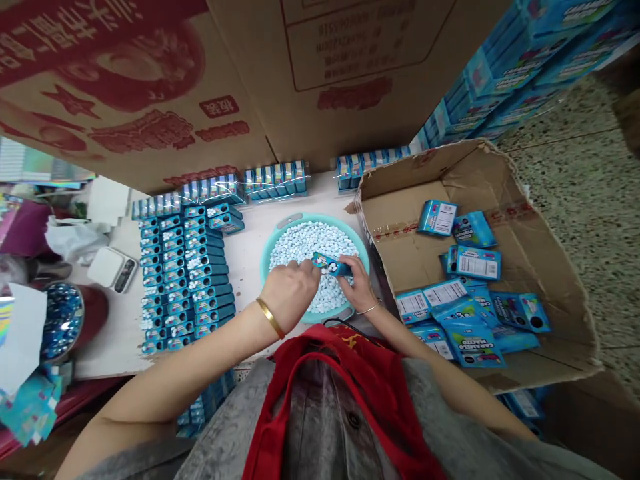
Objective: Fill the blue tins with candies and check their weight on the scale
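A small blue box (331, 265) is held over a teal basin (280, 233) full of small white candies (305, 243). My right hand (356, 283) grips the box at its right end, fingers wrapped round it. My left hand (293, 292) is curled, its fingertips pinched at the box's left end; what they hold is too small to make out. A gold bangle sits on my left wrist.
Rows of open blue boxes (187, 273) lie left of the basin, more along the back (276, 179). A cardboard carton (550, 267) at right holds several closed blue boxes (475, 263). A small scale (114, 268) and tall cartons (200, 80) stand behind.
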Demonstrator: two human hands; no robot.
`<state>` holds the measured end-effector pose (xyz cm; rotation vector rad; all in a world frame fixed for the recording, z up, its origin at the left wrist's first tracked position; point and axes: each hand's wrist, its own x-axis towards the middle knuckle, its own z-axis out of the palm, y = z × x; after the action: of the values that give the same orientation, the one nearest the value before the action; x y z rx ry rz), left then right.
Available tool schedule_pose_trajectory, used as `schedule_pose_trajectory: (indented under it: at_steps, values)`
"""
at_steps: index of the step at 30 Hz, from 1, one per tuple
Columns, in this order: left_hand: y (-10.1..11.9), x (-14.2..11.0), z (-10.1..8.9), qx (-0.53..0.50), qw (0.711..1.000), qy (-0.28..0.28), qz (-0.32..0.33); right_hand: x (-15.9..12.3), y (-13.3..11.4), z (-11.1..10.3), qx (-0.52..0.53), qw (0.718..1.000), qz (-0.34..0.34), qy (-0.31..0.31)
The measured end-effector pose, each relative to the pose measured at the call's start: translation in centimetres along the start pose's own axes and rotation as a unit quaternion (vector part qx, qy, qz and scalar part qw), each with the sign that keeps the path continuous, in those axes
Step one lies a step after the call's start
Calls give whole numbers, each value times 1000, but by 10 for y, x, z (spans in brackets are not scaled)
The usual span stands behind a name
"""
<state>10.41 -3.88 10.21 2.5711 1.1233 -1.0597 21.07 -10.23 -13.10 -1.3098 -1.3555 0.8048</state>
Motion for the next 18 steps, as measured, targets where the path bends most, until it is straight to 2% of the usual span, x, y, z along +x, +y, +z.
schedule_pose_trajectory:
  at_steps: [2,4,7,10,12,14,18]
  values:
    - [-13,0,9,-5,1000,25,-3,0,3,0,1,1000,4,1]
    - [-33,6,27,-23,997,69,-21,1,6,-1,2,1000,8,2]
    - [-66,29,74,-65,988,114,-82,3,7,-4,0,1000,26,12]
    - [-83,64,131,-109,985,86,-102,6,5,-9,-5,998,49,28]
    - [-80,85,163,-133,985,77,-85,8,3,-13,-5,998,57,34]
    - [-68,98,186,-157,983,77,-58,10,2,-15,-4,997,63,39]
    - [-35,103,210,-221,972,74,3,13,5,-16,4,994,87,64]
